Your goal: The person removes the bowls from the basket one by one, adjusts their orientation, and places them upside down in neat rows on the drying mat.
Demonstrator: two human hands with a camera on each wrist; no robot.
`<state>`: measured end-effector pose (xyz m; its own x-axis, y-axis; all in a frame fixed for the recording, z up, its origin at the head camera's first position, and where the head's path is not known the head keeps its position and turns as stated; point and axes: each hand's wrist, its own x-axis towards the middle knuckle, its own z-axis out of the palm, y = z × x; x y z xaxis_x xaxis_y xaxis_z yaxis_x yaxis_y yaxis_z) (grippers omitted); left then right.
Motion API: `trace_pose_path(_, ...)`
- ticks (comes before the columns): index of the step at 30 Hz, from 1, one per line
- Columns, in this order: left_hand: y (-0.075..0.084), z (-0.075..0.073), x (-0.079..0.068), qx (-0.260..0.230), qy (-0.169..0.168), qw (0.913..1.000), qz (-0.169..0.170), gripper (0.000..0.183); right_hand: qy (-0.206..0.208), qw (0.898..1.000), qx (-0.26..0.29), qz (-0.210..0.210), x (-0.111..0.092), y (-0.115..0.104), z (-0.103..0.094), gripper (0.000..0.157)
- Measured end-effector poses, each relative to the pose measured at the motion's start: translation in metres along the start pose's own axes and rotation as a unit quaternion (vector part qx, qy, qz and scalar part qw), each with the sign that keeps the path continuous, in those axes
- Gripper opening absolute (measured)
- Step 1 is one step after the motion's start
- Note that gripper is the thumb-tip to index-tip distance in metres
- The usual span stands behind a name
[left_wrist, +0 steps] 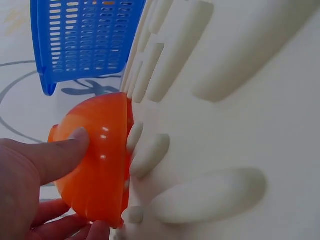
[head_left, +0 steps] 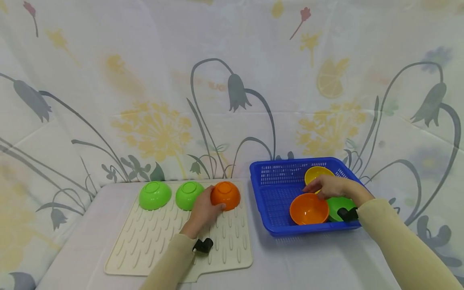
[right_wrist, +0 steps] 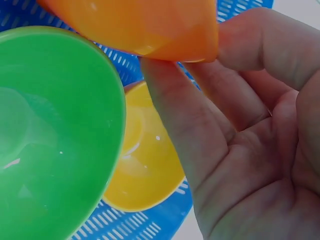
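Left hand (head_left: pixel 204 210) holds the orange bowl (head_left: pixel 226 194) on the mat (head_left: pixel 134 253): thumb on the wall, other fingers by the rim, spread about as wide as the bowl's side. Right hand (head_left: pixel 334 187) pinches the rim of a second orange bowl (head_left: pixel 308 211) in the basket (head_left: pixel 308 230), thumb and fingers set narrow.

Position: orange bowl lies just right of the left hand, at the far right corner of the mat. Second orange bowl lies below and left of the right hand, near the basket's front wall.

Orientation: orange bowl is inverted, foot ring up, rim down on the ridges; round, axis near vertical. Second orange bowl is mouth up.

Nearby: two inverted green bowls (head_left: pixel 155 195) left of the left hand, in line with the orange bowl; a yellow bowl (head_left: pixel 319 172) and a third green bowl (right_wrist: pixel 55 140) beside the right hand, inside the basket.
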<state>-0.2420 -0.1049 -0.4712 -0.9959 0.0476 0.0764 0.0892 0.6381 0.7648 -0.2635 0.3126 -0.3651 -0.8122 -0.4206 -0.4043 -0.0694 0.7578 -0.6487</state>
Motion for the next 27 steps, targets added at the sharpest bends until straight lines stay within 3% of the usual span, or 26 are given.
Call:
trace_pose_path(8, -0.001, -0.007, -0.002, -0.01, 0.005, 0.9994, 0.033, 0.066, 0.02, 1.0, -0.002, -0.01, -0.006, -0.001, -0.002, 0.043)
trace_pose_path(17, 0.0, -0.022, -0.01, -0.053, -0.003, 0.9981, 0.029, 0.068, 0.059, 0.998, -0.002, -0.026, -0.013, -0.008, -0.008, 0.038)
trace_pose_path(27, 0.016, -0.04, -0.025, -0.114, -0.013, 0.9912, 0.066, 0.064, 0.08, 0.994, 0.04, -0.061, -0.024, -0.021, -0.011, 0.035)
